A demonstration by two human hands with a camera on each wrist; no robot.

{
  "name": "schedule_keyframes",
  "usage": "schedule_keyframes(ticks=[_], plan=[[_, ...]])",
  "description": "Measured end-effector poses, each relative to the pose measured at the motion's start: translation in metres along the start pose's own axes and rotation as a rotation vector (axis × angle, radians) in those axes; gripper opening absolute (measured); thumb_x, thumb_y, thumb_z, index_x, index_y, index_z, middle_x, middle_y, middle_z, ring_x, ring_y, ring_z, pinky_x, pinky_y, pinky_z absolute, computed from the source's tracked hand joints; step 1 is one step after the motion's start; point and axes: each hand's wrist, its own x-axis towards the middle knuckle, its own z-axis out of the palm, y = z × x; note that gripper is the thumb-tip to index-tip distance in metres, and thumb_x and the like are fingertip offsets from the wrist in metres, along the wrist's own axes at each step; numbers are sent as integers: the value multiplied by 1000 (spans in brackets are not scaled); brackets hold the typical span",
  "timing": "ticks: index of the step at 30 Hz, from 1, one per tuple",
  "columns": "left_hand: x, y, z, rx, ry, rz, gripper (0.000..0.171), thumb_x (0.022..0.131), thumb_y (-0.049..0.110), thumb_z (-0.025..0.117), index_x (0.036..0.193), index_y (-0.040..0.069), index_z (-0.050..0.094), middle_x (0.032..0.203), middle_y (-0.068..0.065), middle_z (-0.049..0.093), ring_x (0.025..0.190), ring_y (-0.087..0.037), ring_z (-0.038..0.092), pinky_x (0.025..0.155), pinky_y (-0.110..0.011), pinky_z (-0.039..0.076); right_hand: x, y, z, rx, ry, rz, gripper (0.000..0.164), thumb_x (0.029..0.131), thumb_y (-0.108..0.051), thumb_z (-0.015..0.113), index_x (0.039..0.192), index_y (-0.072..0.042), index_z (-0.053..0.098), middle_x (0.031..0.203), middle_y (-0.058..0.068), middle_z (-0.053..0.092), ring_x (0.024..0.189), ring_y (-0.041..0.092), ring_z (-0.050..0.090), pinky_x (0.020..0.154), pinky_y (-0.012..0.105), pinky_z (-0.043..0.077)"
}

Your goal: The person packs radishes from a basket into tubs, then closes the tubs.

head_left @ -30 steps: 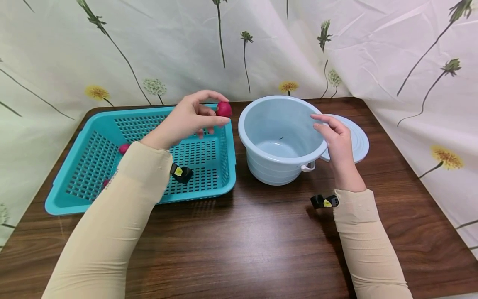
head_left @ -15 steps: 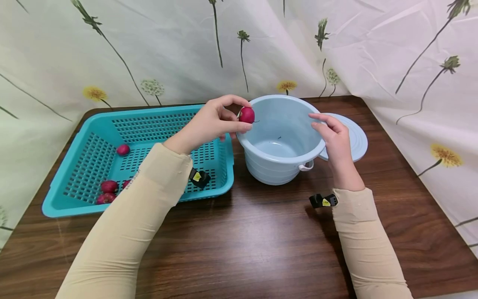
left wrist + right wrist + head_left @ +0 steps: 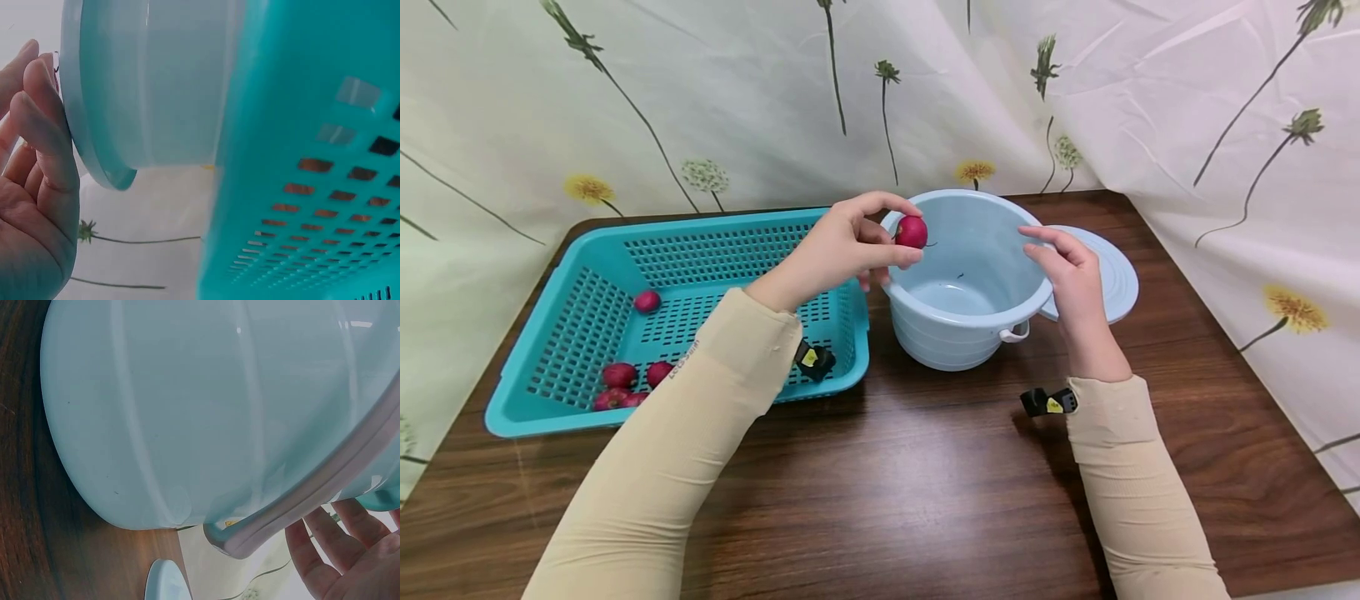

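A red radish [image 3: 912,232] with a thin root is pinched between the thumb and fingers of my left hand [image 3: 868,237], over the left rim of the light blue bucket [image 3: 955,333]. My right hand [image 3: 1071,271] is at the bucket's right rim, its fingers reaching over the edge. In the right wrist view, the fingers of the right hand [image 3: 350,550] show beside the rim. The left wrist view shows the left hand [image 3: 37,187] close to the bucket rim, with the radish mostly hidden. Several more radishes [image 3: 619,375] lie in the turquoise basket [image 3: 857,333] on the left.
A light blue lid [image 3: 1116,279] lies on the wooden table [image 3: 925,500] behind the right hand, partly hidden by the bucket. A small dark scrap [image 3: 960,275] sits inside the bucket. A flower-patterned sheet [image 3: 760,100] hangs behind the table.
My left hand has carried the radish rightward from above the basket to over the bucket's left rim. More radishes in the basket have come into view. The right hand has stayed at the rim.
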Motion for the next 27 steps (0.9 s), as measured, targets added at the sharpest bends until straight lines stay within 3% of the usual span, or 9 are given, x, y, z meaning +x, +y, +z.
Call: schedule_keyframes(ticks=[10, 17, 27], plan=[[7, 10, 10, -34, -28, 10, 44, 88, 23, 77, 128, 23, 59, 83, -11, 69, 66, -27, 65, 58, -42, 59, 0, 0, 0, -17, 3, 16, 25, 97, -18, 59, 116, -12, 73, 120, -5, 64, 116, 11, 52, 86, 25, 47], [16, 13, 21, -52, -56, 1, 45, 88, 19, 77, 129, 22, 58, 82, -13, 68, 71, -32, 68, 65, -41, 61, 0, 0, 0, -9, 4, 11, 24, 96, -16, 59, 115, -12, 74, 117, -7, 65, 115, 10, 52, 85, 25, 46], [24, 11, 23, 67, -92, -87, 43, 86, 23, 79, 123, 22, 59, 92, -19, 71, 72, -24, 72, 73, -33, 61, 0, 0, 0, -35, 4, -4, 24, 96, -17, 58, 115, -13, 74, 116, -9, 63, 114, 10, 52, 85, 25, 47]])
